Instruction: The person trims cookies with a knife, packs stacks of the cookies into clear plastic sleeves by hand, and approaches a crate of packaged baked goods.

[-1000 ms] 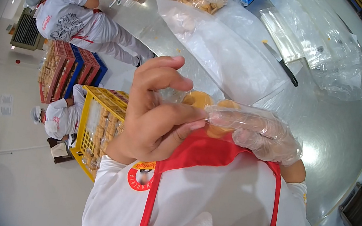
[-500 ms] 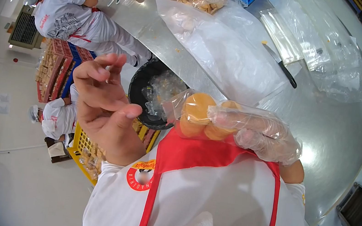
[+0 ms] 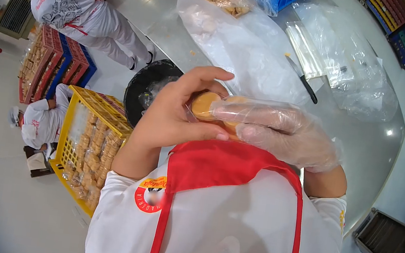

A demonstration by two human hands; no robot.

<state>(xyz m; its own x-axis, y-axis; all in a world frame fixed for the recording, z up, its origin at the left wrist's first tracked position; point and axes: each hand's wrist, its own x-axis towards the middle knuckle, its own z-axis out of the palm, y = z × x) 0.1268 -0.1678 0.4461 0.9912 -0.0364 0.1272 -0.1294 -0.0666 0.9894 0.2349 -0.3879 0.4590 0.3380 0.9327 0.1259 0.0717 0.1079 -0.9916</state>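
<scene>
A clear plastic bag of round tan biscuits [image 3: 204, 105] is held between my two hands, just in front of the red apron. My bare left hand [image 3: 169, 109] curves around the bag's left end, thumb along the near side and fingers over the far side. My right hand [image 3: 287, 130], in a clear plastic glove, grips the bag from the right, its fingers lying over the biscuits. The gloved fingers hide part of the stacks.
A knife [image 3: 303, 81] lies on the metal table [image 3: 365, 149] beside clear plastic bags [image 3: 346, 64]. Loose biscuits [image 3: 225, 0] rest in a large plastic sheet [image 3: 243, 54]. A black bin [image 3: 137, 91] and a yellow crate [image 3: 66, 159] of packed biscuits stand left; two co-workers are beyond.
My left hand has come right and closed around the left end of the biscuit bag. The bag and right hand have shifted slightly left; the camera view has turned a little.
</scene>
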